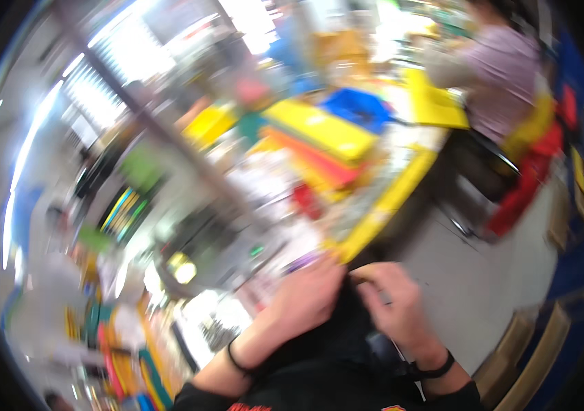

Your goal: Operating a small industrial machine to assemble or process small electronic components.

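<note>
My left hand (311, 296) is in front of my body, close to the table's corner, with its fingers curled in. A little to its right, my right hand (396, 299) bends its thumb and fingers toward it. The two hands are apart by a narrow dark gap. Anything between their fingertips is hidden or lost against my dark clothing (347, 335). A dark band circles each wrist. Motion smears much of the picture.
Yellow trim edges the table (384, 212). On it are stacked yellow trays (323, 130), a blue bin (357, 108) and a red object (306, 201). A dark machine (206, 246) stands left of my hands. A seated person (501, 75) works at far right. Cartons (521, 356) stand lower right.
</note>
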### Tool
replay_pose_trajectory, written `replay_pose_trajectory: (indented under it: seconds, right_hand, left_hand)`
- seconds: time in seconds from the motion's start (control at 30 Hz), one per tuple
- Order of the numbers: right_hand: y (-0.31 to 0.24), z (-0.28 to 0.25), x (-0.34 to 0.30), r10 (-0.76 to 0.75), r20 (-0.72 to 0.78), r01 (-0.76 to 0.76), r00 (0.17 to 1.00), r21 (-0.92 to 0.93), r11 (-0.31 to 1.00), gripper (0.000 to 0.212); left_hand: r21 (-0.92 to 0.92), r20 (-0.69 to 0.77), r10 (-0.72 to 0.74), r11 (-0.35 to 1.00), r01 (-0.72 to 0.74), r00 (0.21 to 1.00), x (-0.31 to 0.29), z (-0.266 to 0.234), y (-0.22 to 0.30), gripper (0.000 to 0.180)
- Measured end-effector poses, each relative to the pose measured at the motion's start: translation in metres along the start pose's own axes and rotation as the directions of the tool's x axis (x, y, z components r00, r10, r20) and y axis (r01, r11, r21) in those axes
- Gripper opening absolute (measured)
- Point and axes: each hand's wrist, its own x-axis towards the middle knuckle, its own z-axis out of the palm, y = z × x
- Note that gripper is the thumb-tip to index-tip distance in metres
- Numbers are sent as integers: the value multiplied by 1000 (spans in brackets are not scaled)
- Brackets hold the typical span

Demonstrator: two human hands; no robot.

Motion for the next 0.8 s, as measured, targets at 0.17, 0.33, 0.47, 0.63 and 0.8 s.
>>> replay_pose_trajectory:
  seconds: [0.17,0.33,0.47,0.63,0.8]
  right_hand:
    - [-44,15,7,32,8,-32,999,15,999,25]
    - [-65,35,1,-8,57,7,998,24,1000,19]
    - [-71,37,-5,99,103,-108,990,92,990,16]
    - [-77,30,-11,165,83,-172,983,94,981,15]
    - [-76,29,4,66,184,-82,981,78,994,16]
  left_hand:
    - [-168,-279,-21,985,-28,960,-28,-20,35,24]
    - [-216,-363,-12,974,-72,932,-64,-29,30,21]
    - [-232,-392,-53,972,-43,918,-81,-32,32,20]
    - [-274,-403,-35,958,-84,914,-81,-37,33,20]
    - [-223,-428,-70,974,-30,901,-79,-35,23,26]
